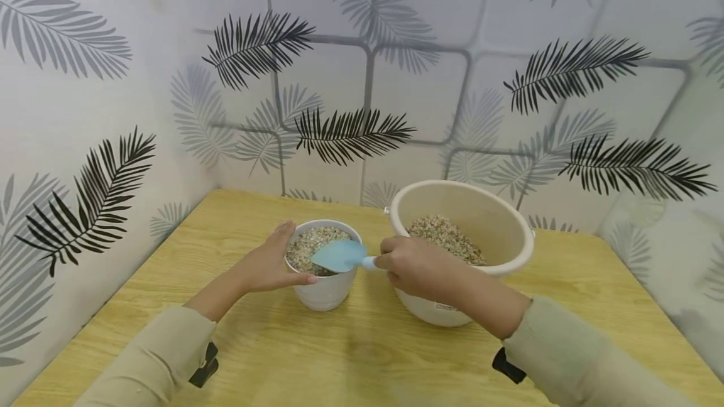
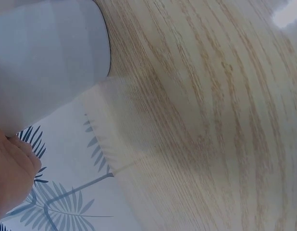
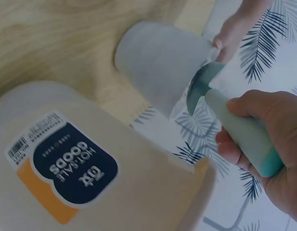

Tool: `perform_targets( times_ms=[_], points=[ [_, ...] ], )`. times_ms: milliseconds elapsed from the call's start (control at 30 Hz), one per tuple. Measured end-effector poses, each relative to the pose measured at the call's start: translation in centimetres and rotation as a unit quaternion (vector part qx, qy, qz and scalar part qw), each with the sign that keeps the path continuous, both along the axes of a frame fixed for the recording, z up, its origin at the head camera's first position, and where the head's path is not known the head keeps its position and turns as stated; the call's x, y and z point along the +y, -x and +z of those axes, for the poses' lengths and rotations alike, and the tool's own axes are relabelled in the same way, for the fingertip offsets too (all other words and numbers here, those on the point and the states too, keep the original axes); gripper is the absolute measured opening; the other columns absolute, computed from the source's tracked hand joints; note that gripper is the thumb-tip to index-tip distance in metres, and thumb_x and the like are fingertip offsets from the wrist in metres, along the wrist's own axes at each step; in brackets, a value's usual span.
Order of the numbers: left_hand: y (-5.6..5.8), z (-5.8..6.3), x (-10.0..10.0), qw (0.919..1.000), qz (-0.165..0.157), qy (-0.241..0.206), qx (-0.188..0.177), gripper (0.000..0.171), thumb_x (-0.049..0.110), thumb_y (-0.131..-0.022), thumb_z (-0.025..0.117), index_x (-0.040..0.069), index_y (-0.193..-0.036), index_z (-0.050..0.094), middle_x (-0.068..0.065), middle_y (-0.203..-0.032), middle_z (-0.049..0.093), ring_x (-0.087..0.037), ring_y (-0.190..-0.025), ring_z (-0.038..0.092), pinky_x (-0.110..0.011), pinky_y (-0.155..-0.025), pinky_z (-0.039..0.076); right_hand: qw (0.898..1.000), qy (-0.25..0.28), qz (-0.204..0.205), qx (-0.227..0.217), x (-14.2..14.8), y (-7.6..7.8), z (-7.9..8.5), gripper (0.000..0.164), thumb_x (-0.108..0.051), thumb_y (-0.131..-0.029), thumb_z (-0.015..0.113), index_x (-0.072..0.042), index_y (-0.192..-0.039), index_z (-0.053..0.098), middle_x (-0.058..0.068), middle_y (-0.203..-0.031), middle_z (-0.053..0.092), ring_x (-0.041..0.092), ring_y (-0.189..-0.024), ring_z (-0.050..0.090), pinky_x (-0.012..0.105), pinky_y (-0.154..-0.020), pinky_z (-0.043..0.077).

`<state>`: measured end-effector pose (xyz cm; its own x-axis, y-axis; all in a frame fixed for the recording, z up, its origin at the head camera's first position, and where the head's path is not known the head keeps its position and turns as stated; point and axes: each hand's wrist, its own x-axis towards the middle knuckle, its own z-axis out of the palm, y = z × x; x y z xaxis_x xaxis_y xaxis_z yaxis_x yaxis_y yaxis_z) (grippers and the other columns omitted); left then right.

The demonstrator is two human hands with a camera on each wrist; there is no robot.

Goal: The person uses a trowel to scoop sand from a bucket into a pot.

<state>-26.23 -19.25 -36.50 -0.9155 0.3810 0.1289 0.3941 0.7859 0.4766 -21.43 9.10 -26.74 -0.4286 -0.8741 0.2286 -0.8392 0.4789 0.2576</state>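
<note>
A white pot (image 1: 323, 294), filled close to its rim with small tan gravel (image 1: 308, 245), stands on the table. My left hand (image 1: 270, 262) holds its left side, thumb along the near rim and fingers round the back. In the left wrist view, the pot's side (image 2: 52, 62) and part of that hand (image 2: 14, 175) show. My right hand (image 1: 415, 269) grips the handle (image 3: 240, 127) of a small blue plastic scoop. The scoop's blade (image 1: 339, 256) lies over the pot's gravel, tilted; its contents are hidden. Beneath the right forearm sits a cream bucket (image 1: 498, 222).
More gravel (image 1: 447, 237) lies inside the bucket, heaped toward the left. A dark blue and orange label (image 3: 74, 166) is on its side. The wood-grain table (image 1: 271, 350) meets a leaf-patterned wall (image 1: 407, 93) at the back and left.
</note>
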Motion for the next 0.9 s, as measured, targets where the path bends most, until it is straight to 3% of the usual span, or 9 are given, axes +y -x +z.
perform_targets(
  times_ms=[200,400,567,767,900],
  points=[
    [0.0,-0.1,0.0,1.0000,0.003,-0.002,-0.008,0.118,0.061,-0.073,0.067,-0.006,-0.147,0.003,-0.027,-0.153,0.003,-0.043,-0.141,0.006,-0.058,-0.112,0.017,0.998,-0.008,0.016,0.067,-0.3,0.0,-0.1,0.013,0.000,-0.077,0.066,-0.007,-0.087,0.072,0.001,-0.069,0.054,0.009,-0.058,0.044,0.013,-0.048,0.037],
    [0.0,-0.1,0.0,0.9999,0.004,-0.009,-0.011,0.119,0.061,-0.072,0.068,-0.006,-0.147,0.004,-0.027,-0.153,0.005,-0.043,-0.141,0.007,-0.059,-0.111,0.019,0.997,-0.029,0.018,0.074,-2.1,0.2,-0.9,0.012,-0.004,-0.079,0.065,-0.009,-0.089,0.071,0.000,-0.073,0.057,0.010,-0.065,0.050,0.015,-0.055,0.041],
    [0.0,-0.2,-0.1,0.9997,0.008,-0.013,-0.017,0.119,0.062,-0.072,0.068,-0.006,-0.147,0.005,-0.026,-0.153,0.005,-0.043,-0.141,0.007,-0.060,-0.111,0.019,0.998,-0.049,-0.006,0.030,-3.2,0.6,-0.6,0.014,-0.004,-0.083,0.062,-0.008,-0.092,0.072,0.003,-0.081,0.062,0.013,-0.072,0.057,0.017,-0.058,0.046],
    [0.0,-0.2,0.0,1.0000,0.001,-0.002,-0.008,0.118,0.062,-0.073,0.066,-0.006,-0.147,0.005,-0.026,-0.153,0.005,-0.043,-0.142,0.007,-0.058,-0.112,0.018,0.997,-0.052,-0.042,-0.048,-2.9,0.8,1.9,0.017,0.004,-0.078,0.061,-0.007,-0.083,0.073,0.004,-0.073,0.058,0.013,-0.063,0.052,0.018,-0.053,0.043],
    [0.0,-0.1,0.0,1.0000,-0.001,-0.002,-0.005,0.118,0.063,-0.073,0.066,-0.006,-0.147,0.004,-0.026,-0.153,0.005,-0.043,-0.141,0.007,-0.058,-0.111,0.018,0.996,-0.061,-0.046,-0.055,-2.6,0.7,3.0,0.018,0.007,-0.076,0.061,-0.007,-0.079,0.072,0.004,-0.072,0.057,0.013,-0.063,0.051,0.018,-0.051,0.042]
  ],
)
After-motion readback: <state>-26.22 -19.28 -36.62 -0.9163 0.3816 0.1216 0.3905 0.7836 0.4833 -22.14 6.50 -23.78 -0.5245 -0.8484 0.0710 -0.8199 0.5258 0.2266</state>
